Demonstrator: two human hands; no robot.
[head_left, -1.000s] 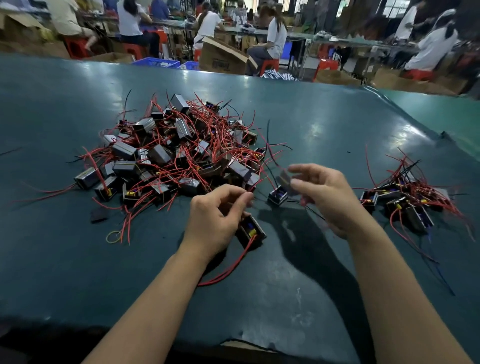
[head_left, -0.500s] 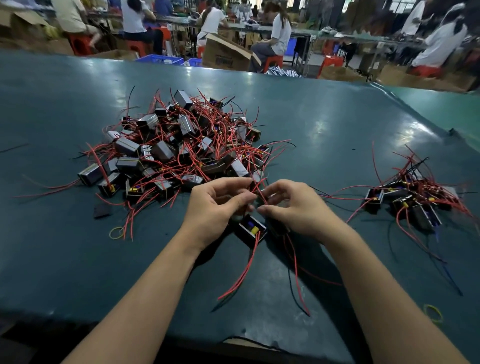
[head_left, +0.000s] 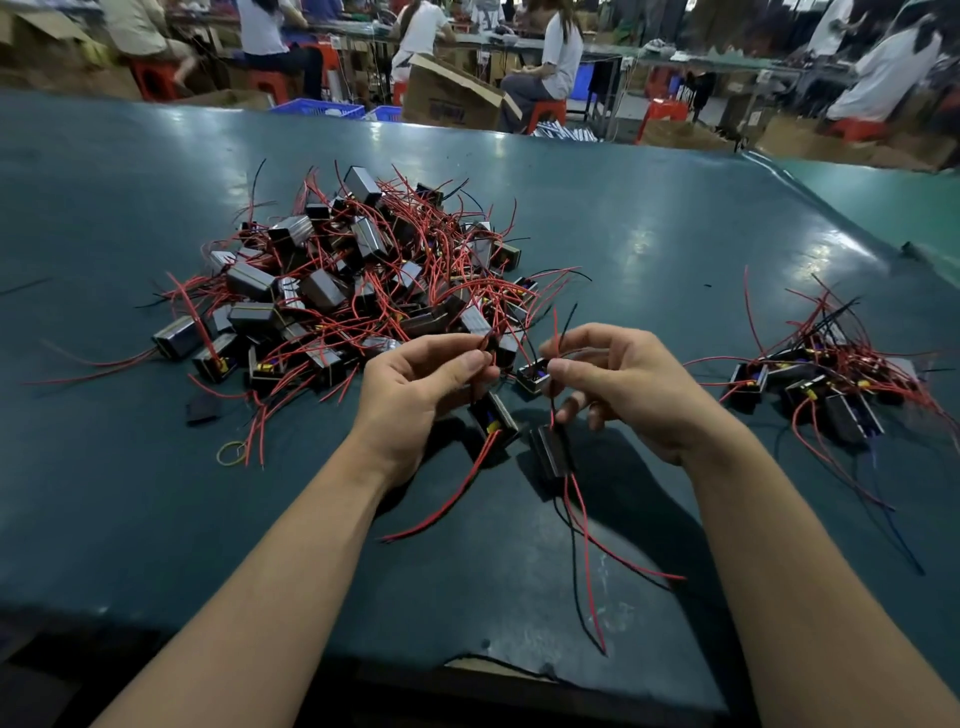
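Red and black wires run through both hands. Thumb and forefinger of the left hand (head_left: 426, 400) pinch thin leads, and a small black component (head_left: 494, 420) with a yellow and blue end hangs just below the fingers; 1 red wire (head_left: 441, 504) trails from it across the teal table (head_left: 156, 519). The right hand (head_left: 623, 387) pinches the leads of a second component (head_left: 551, 451), which dangles under its thumb; whether it touches the table I cannot tell. Its red and black tails (head_left: 584, 561) spread toward the near edge. The 2 parts hang just beside each other, between the hands. A third component (head_left: 532, 375) lies on the table between the fingertips. Behind the hands sits a big tangled pile (head_left: 337, 280) of such parts, and a smaller pile (head_left: 831, 384) lies well to the right. A yellow rubber band (head_left: 231, 452) lies near the big pile's front.
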